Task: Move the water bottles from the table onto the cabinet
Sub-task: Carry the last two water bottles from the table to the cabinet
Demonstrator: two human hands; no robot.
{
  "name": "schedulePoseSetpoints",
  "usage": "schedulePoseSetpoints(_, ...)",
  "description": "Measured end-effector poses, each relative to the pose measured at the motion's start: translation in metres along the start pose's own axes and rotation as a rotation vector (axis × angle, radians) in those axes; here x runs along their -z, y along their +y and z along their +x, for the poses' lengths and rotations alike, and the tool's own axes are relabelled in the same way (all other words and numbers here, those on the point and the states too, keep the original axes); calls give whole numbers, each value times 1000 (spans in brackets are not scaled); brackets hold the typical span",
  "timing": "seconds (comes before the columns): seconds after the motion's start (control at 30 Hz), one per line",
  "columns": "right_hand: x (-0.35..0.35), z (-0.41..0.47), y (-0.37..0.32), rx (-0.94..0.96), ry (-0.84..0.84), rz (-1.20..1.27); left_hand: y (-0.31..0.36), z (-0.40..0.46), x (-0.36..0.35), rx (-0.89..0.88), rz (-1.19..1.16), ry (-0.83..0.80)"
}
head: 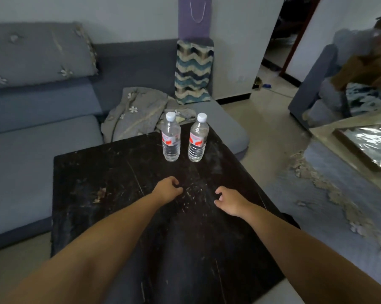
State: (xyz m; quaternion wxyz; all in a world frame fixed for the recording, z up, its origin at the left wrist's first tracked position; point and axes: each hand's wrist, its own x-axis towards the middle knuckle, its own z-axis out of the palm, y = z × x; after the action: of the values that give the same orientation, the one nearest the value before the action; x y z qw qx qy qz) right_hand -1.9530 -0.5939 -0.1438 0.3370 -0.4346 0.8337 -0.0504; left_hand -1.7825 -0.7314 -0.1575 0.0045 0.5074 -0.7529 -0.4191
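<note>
A grey sofa (42, 137) fills the left side, with one crumpled floral blanket (139, 110) on its seat behind the table. The dark, scratched table (93, 172) carries two water bottles, both at its far edge. The left bottle (171, 139) stands upright, long axis vertical, white cap pointing up, red-and-white label round its middle. Just beside it, not touching, the right bottle (197, 140) stands the same way, cap up. Nearer the camera, the left hand (166, 189) hangs over the tabletop with fingers loosely curled, grasping nothing. The right hand (230, 202) is level with it, fingers also loosely curled and holding nothing. Both hands are well short of the bottles. One purple paper bag (195, 18) stands against the wall above a zigzag-patterned cushion (192, 72).
</note>
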Motion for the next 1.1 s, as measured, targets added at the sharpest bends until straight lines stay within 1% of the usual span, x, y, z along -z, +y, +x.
schedulePoseSetpoints(0.17,13,61,-18,41,92,89,-2,41,6,91,-110,71)
schedulePoseSetpoints(0.33,25,128,-30,38,253,388,7,89,7,203,-338,209)
schedulePoseSetpoints(0.43,31,166,-37,107,339,532,14,114,2,212,-438,325)
schedulePoseSetpoints(0.57,34,208,-44,239,308,653,23,150,-1,234,-508,474)
schedulePoseSetpoints(0.67,35,225,-44,278,279,706,23,172,-2,175,-594,552)
schedulePoseSetpoints(0.8,38,236,-47,249,263,727,22,191,-3,152,-613,581)
schedulePoseSetpoints(0.97,44,239,-48,237,265,707,23,196,6,154,-620,549)
schedulePoseSetpoints(1.1,41,229,-45,231,280,660,24,180,7,145,-589,498)
